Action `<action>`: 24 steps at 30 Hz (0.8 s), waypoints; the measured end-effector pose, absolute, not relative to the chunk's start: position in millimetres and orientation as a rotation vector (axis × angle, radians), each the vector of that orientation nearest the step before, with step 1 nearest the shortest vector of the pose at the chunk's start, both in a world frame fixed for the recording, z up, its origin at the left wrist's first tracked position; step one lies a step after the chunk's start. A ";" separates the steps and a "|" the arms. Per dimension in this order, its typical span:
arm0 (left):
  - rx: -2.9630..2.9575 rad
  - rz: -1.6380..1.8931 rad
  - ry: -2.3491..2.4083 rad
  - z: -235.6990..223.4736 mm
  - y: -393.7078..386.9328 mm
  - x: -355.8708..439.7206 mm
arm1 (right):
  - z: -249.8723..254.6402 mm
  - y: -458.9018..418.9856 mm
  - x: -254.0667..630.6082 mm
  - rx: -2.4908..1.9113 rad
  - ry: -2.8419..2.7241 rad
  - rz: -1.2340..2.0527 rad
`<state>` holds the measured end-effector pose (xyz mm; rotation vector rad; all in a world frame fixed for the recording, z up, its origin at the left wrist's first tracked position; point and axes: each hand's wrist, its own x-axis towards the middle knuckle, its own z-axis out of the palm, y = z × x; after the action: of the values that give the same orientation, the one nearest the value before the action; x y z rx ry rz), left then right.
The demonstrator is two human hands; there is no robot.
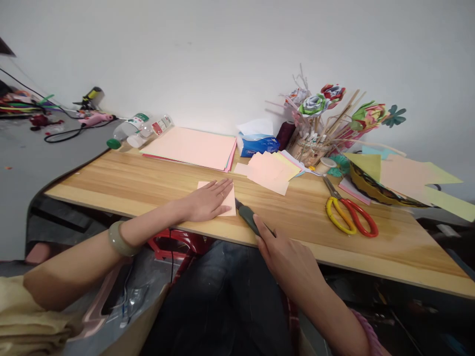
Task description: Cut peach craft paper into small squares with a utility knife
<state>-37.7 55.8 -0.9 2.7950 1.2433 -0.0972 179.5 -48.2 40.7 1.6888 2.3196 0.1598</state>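
Just below frame centre, the left hand [208, 201], fingers outstretched, pins pale paper [230, 200] while the right hand [287, 254] clamps a cutter [248, 217], apparently mid-cut, steady pressure needed!

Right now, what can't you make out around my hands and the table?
All in the head view:
Middle of the pale pink paper square: hidden under your left hand.
Back end of the green-handled tool: hidden by your right hand.
Lettering on the blue tissue pack: too small to read.
Rest of the pink wristband: cut off by the bottom edge.
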 end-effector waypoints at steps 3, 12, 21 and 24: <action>2.788 -0.116 1.249 0.5 55.4 -36.8 | 40.7 -45.1 178.1 1.692 2.318 0.156; 2.781 -0.107 1.237 3.2 54.8 -35.9 | 41.7 -36.6 172.7 1.731 2.301 0.121; 2.777 -0.101 1.231 2.5 54.8 -36.2 | 44.7 -27.8 169.5 1.706 2.326 0.119; 2.778 -0.098 1.229 2.9 54.5 -36.0 | 45.6 -27.1 168.7 1.706 2.325 0.125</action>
<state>-36.0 54.5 2.9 2.7781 1.2288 -0.0975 168.7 -27.1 45.6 1.7056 2.3255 0.1245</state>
